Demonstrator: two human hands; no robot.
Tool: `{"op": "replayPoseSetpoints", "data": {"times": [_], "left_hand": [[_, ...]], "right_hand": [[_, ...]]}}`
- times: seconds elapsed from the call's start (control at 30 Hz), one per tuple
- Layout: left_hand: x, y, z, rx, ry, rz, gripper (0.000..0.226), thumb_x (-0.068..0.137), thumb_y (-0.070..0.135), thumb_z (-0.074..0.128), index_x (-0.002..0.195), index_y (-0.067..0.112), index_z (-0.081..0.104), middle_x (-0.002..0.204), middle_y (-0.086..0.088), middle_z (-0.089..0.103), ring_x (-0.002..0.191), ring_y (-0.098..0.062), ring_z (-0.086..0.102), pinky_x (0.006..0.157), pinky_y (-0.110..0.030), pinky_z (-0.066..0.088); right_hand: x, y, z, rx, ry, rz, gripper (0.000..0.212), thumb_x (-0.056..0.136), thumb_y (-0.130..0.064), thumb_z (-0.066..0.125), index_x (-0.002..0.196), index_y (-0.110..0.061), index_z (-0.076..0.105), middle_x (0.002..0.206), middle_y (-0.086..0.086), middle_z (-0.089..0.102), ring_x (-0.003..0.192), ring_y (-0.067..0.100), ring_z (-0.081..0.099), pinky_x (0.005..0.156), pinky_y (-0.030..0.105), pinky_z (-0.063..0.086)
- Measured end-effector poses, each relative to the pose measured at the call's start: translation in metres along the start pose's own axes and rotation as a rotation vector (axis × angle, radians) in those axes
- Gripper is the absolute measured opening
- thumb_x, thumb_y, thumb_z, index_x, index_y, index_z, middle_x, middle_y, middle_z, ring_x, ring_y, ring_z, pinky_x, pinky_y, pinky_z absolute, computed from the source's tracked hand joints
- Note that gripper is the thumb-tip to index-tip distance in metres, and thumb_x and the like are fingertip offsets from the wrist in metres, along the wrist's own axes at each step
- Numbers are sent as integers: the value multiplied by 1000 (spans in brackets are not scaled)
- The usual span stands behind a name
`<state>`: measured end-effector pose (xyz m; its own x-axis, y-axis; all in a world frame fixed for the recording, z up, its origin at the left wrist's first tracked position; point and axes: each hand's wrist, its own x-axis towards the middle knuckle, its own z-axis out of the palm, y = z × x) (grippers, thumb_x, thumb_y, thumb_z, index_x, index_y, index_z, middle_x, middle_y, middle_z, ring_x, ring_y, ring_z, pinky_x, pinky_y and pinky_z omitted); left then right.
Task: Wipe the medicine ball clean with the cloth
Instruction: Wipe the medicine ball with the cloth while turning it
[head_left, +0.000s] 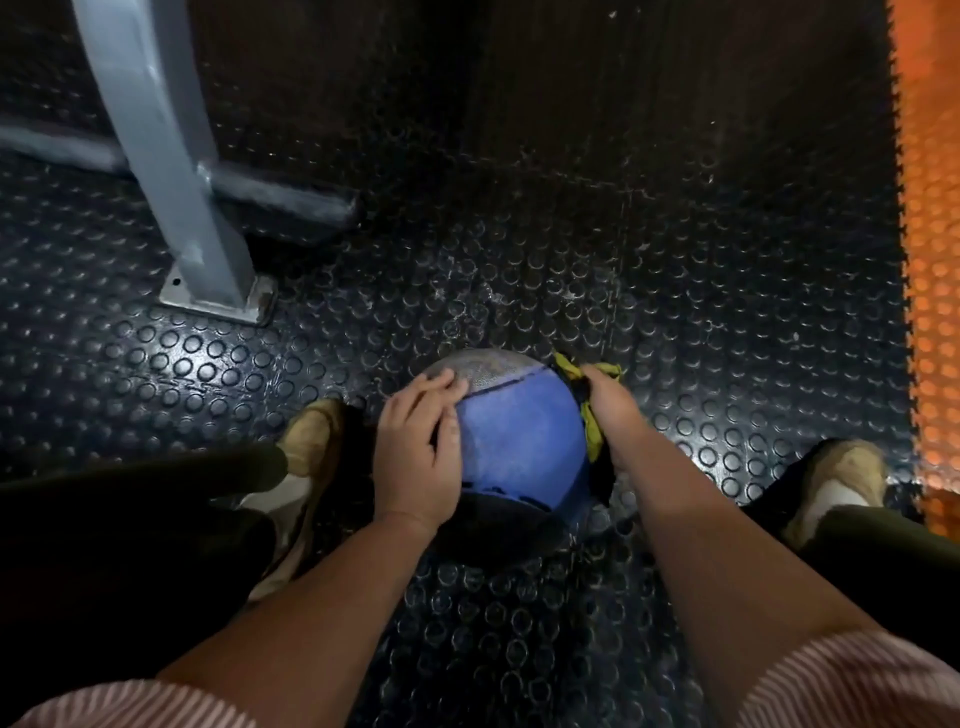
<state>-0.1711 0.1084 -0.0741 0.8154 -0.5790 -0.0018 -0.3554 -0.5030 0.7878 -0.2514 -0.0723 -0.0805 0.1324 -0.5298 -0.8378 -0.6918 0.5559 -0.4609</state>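
1. Nearest, two pink-striped sleeves (857, 680) frame the bottom edge, and bare forearms reach forward from them over a black studded rubber floor (519, 623).
2. Dark trousers (130, 545) cover the legs on either side, ending in a tan left shoe (311, 431) and a tan right shoe (841, 478), both planted on the floor and well apart.
3. Between the shoes sits the medicine ball (519, 436) on the floor. It is mostly blue, with a grey speckled panel on its far top.
4. The left hand (418, 452) lies flat on the ball's upper left side, fingers straight and slightly spread, holding nothing.
5. The right hand (613, 415) grips a yellow-and-black cloth (594, 439) and presses it against the ball's right side. Bunched cloth pokes out above and below the hand, whose fingertips are hidden.
6. Further off to the left, a grey metal post (171, 156) leans up from a base plate (218, 299) fixed to the floor, with a dark bar running behind it.
7. Along the right edge runs an orange studded mat (930, 260), joined to the black floor by a toothed seam.
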Motion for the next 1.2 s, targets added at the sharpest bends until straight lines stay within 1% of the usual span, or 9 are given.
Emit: {"op": "replayPoseSetpoints", "data": {"times": [0.1, 0.23, 0.37, 0.47, 0.63, 0.7, 0.83, 1.0, 1.2], "left_hand": [[7, 3, 2, -41, 19, -37, 46, 90, 29, 35, 112, 10, 70, 123, -2, 64, 118, -20, 53, 107, -13, 27], [9, 15, 6, -38, 71, -69, 44, 90, 26, 37, 107, 6, 72, 118, -7, 67, 113, -26, 57, 105, -14, 29], [10, 28, 14, 61, 13, -97, 53, 86, 34, 33, 113, 5, 70, 119, -10, 67, 114, -33, 57, 105, -30, 35], [6, 25, 14, 87, -31, -76, 59, 85, 36, 32, 116, 1, 67, 120, -14, 66, 117, -36, 55, 104, -40, 37], [-8, 17, 12, 73, 44, 2, 45, 85, 20, 37, 109, 1, 70, 117, -12, 67, 115, -34, 56, 105, -33, 33], [-12, 10, 9, 45, 45, 19, 44, 85, 22, 38, 109, 3, 71, 120, -10, 65, 118, -33, 54, 105, -30, 31], [-17, -2, 5, 12, 49, 37, 45, 87, 26, 38, 113, 7, 70, 124, 7, 55, 125, -22, 47, 107, -32, 30], [3, 9, 11, -32, 60, 0, 40, 85, 22, 42, 106, 8, 73, 118, -2, 66, 117, -25, 55, 106, -23, 33], [7, 15, 10, -24, 99, -47, 39, 84, 23, 42, 101, 6, 73, 111, -7, 68, 110, -29, 59, 102, -19, 34]], "right_hand": [[-9, -8, 3, -1, -8, -33, 50, 82, -46, 57, 113, -8, 64, 109, 12, 65, 95, 27, 61, 89, 38, 48], [-46, -18, 15, -114, 54, -288, 18, 87, -36, 56, 77, -20, 58, 82, 5, 62, 77, 23, 57, 78, 36, 46], [-87, -1, 52, -582, 290, -594, 49, 87, -49, 45, 131, -28, 52, 146, 4, 41, 136, 26, 33, 115, 45, 21], [-107, 12, 61, -591, 285, -602, 60, 91, -50, 46, 145, -31, 32, 158, -3, 15, 146, 21, 3, 118, 41, -3], [-64, -8, 33, -569, 140, -521, 59, 95, -51, 40, 146, -22, 37, 160, 3, 7, 147, 24, 3, 119, 40, 6], [-27, -21, 21, -443, -3, -337, 61, 92, -52, 43, 138, -13, 47, 153, 8, 29, 143, 28, 22, 118, 41, 17], [22, -22, 12, -171, -141, -61, 37, 94, -40, 50, 104, -9, 67, 105, 13, 68, 93, 27, 63, 90, 36, 50], [26, -37, 8, -157, -177, -12, 27, 93, -31, 56, 78, -12, 67, 72, 8, 68, 65, 22, 61, 60, 28, 46], [-31, -40, 36, -372, 19, -360, 30, 84, -44, 56, 96, -18, 64, 103, 9, 66, 101, 30, 61, 91, 42, 48]]}}
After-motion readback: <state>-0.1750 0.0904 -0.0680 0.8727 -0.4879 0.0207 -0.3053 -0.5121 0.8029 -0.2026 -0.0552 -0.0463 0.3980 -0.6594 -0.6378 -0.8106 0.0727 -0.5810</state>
